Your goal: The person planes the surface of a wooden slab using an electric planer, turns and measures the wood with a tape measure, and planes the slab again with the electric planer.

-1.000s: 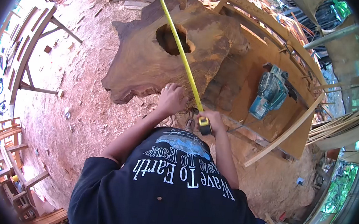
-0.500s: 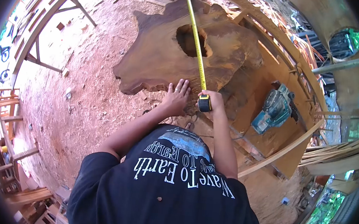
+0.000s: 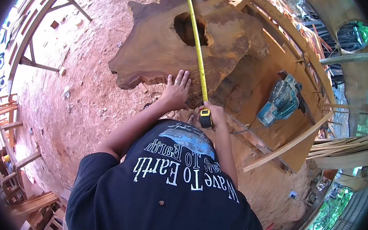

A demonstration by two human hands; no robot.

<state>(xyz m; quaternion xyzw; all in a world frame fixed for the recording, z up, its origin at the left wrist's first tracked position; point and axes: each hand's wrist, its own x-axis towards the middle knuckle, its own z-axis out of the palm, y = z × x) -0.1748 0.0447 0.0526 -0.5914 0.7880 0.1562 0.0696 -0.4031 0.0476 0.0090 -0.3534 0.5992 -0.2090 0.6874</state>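
Observation:
A large wooden slab (image 3: 150, 47) with an irregular edge lies in front of me, with a dark hole (image 3: 184, 30) through it. My left hand (image 3: 176, 92) rests flat on the slab's near edge, fingers stretched out, a ring on one of them. At the same edge, to the right, my right hand (image 3: 214, 115) grips the black and yellow case of a tape measure (image 3: 205, 118). Its yellow blade (image 3: 200, 58) runs out straight across the slab, past the hole, to the far side at the top of the view.
A teal power saw (image 3: 280, 101) sits on a brown board (image 3: 253, 107) to the right. Curved wooden strips (image 3: 289, 145) lie beside it. Wooden frames (image 3: 34, 34) stand on the left, above chip-covered ground (image 3: 75, 119). Bundled thin slats (image 3: 341, 147) are at far right.
The view has shifted, so the slab sits higher and slightly left. My right hand has drawn the tape case a little nearer to me. My left hand stays on the slab.

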